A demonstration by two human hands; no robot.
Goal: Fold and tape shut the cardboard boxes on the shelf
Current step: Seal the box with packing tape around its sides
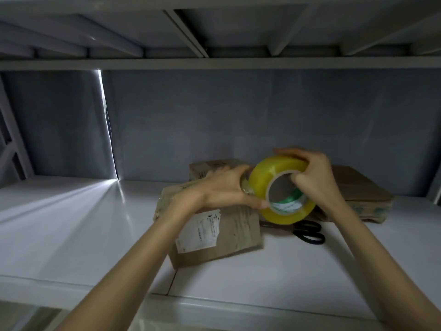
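Holding: both hands keep a roll of yellow tape (pixel 281 189) in the air, just above the closed cardboard box (pixel 229 232).
Right hand (pixel 312 175): curled over the roll's top and right side, thumb hooked into the core.
Left hand (pixel 224 189): fingers bent against the roll's left edge, thumb reaching its lower rim; it seems to pinch the tape's loose end, though I cannot tell for sure.
Closed cardboard box: sits on the white shelf (pixel 71 223), directly under the roll, with a white shipping label (pixel 200 232) on its near face.
Second box (pixel 212 169): behind the closed box, touching or almost touching it, partly hidden by the left hand.
Flattened cardboard (pixel 362 194): lying right of the roll, behind the right wrist.
Black scissors (pixel 307 231): flat on the shelf just below the roll, between the closed box and the flattened cardboard.
Grey back panel (pixel 238 120): behind everything, with a bright slit of light well to the left of the roll.
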